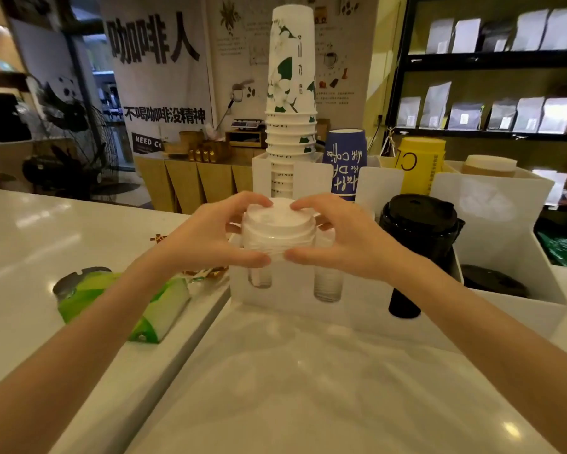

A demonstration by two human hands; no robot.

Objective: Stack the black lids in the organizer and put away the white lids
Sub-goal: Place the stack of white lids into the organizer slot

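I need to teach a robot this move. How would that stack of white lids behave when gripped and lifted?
The stack of white lids looks like thin plastic, so probably light and squashable. Both the left hand and right hand steady it, suggesting the loosely nested lids could slide or topple.

Glossy white stone counter [30,231] bearing a white plastic slotted lid-and-cup organizer [295,296] at centre-right and, to its left, a green-and-white foil packet [125,306] lying flat.
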